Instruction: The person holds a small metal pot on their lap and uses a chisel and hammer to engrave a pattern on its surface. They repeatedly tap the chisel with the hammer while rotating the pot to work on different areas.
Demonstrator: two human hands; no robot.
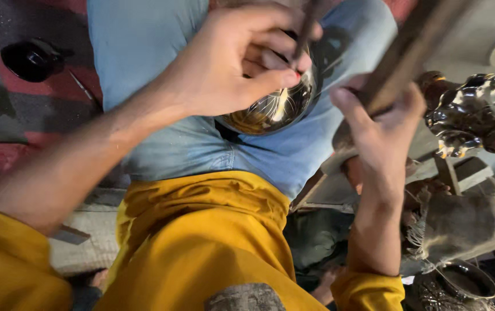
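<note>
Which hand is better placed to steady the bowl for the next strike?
Left. The left hand already rests on the metal bowl on the lap, pinching a thin tool. The right hand is off the bowl, gripping a wooden handle.

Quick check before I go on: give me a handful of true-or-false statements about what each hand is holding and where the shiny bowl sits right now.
1. The left hand pinches a thin dark rod-shaped tool against the shiny engraved metal bowl. True.
2. The bowl sits on the floor. False: it rests on the blue-jeaned thigh.
3. The right hand grips a brown wooden stick. True.
4. The person's sleeves are green. False: the yellow sleeves match the yellow garment.
5. The round black object lies in the lap. False: it lies on the red patterned floor mat, upper left.
</note>
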